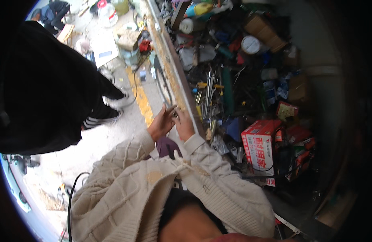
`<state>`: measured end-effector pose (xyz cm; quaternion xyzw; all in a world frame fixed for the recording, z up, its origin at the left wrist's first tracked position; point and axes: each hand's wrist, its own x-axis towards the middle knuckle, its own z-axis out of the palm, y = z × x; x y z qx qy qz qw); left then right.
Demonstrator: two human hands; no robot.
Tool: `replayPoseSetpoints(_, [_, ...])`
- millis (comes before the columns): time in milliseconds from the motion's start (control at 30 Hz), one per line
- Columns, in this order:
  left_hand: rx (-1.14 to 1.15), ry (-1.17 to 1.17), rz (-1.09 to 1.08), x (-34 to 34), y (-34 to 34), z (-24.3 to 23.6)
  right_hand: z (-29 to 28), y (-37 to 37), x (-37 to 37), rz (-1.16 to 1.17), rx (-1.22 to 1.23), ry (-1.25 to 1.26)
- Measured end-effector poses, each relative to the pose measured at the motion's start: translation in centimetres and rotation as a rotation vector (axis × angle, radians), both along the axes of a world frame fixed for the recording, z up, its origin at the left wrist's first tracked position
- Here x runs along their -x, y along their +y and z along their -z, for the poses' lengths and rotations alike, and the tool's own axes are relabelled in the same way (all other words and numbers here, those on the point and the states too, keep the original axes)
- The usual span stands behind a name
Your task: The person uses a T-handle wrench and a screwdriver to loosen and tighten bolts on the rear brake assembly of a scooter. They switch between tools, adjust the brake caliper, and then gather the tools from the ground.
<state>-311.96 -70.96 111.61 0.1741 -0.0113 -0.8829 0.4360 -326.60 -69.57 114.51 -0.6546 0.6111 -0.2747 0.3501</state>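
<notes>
Close together in front of my body, my left hand [162, 122] and my right hand [184, 123] meet at the fingertips. Both are closed, with fingers bent around a small, dark, partly shiny piece [176, 114] between them. Its kind cannot be made out, as the fingers cover most of it. Just right of my right hand runs the long raised ledge [182, 86]. Beyond my fingertips, a dark looped cable or strap [164, 82] lies along that ledge's left side.
Right of the ledge lies a dense heap of tools, with long metal rods [209, 86], a red-and-white carton [258, 149] and a brown cardboard box [264, 32]. A person in black [49, 88] stands close on my left. A clear jug [107, 14] stands farther off.
</notes>
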Motion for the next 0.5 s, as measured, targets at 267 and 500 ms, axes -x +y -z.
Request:
replayPoseSetpoints(267, [0.088,-0.021,0.003,-1.3,1.1,-7.5,-8.4,0.2,-1.4,-0.011,0.131,-0.117])
replayPoseSetpoints(500, [0.353,-0.008,-0.040,-6.0,3.7,-12.9,-14.6,3.0,-5.4,-0.046,0.219,-0.324])
